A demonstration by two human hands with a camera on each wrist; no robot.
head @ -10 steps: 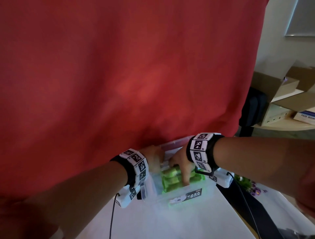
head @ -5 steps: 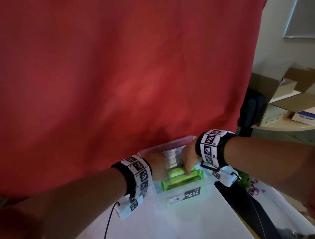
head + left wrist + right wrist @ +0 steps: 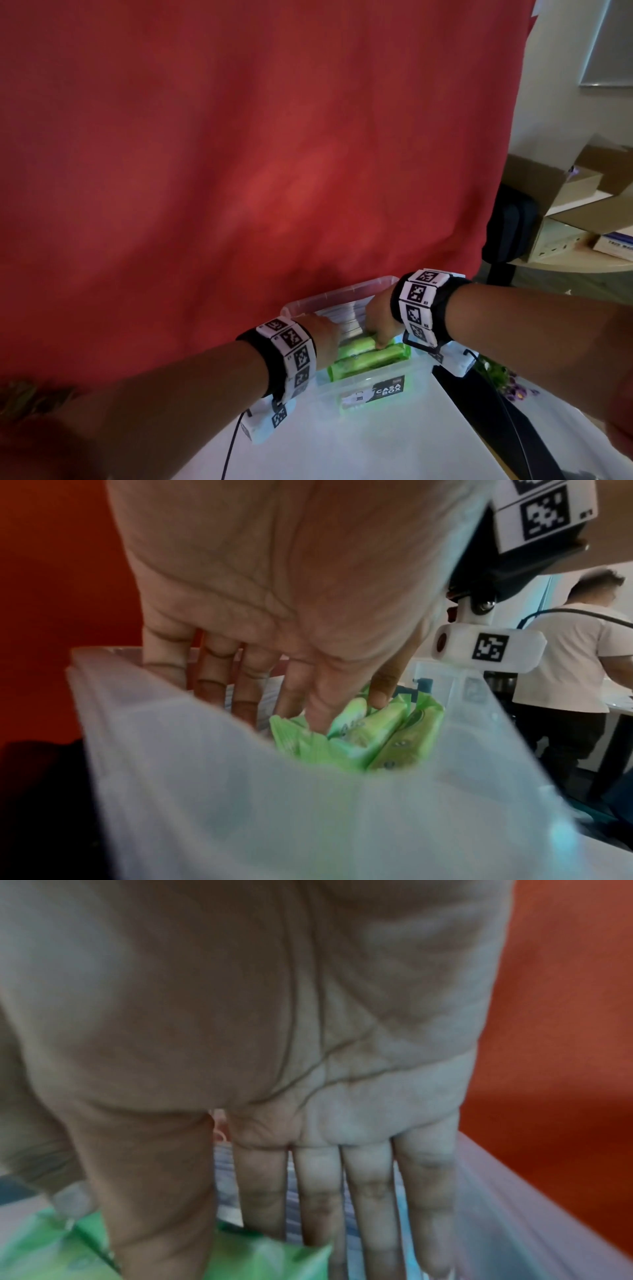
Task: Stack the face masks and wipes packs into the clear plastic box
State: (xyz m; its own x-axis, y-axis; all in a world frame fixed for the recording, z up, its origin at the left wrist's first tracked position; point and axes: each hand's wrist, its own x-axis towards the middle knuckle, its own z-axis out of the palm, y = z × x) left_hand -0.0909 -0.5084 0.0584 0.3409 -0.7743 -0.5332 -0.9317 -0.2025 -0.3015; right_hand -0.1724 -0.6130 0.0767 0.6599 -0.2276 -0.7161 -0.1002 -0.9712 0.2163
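The clear plastic box (image 3: pixel 342 291) with a "CASA BOX" label stands on the white table. Several green wipes packs (image 3: pixel 370 358) lie in its front half, and a white stack of face masks (image 3: pixel 337 317) stands behind them. My left hand (image 3: pixel 323 334) reaches into the box's left side. Its fingers (image 3: pixel 250 693) point straight down behind the wipes packs (image 3: pixel 377 739), with the thumb pushed in among them. My right hand (image 3: pixel 378 325) is at the right side and pinches the rear wipes pack (image 3: pixel 274 1256) between thumb and straight fingers (image 3: pixel 369 1191).
A red cloth (image 3: pixel 239 171) hangs right behind the box. The white table (image 3: pixel 342 445) stretches in front of it, with a dark strip (image 3: pixel 479 411) along its right edge. Cardboard boxes (image 3: pixel 582 192) sit on a round table at the far right. A person in a white shirt (image 3: pixel 575 669) stands beyond.
My right hand has moved from the front wipes packs back to the rear pack. My left hand has come off the box's back left corner and dipped inside.
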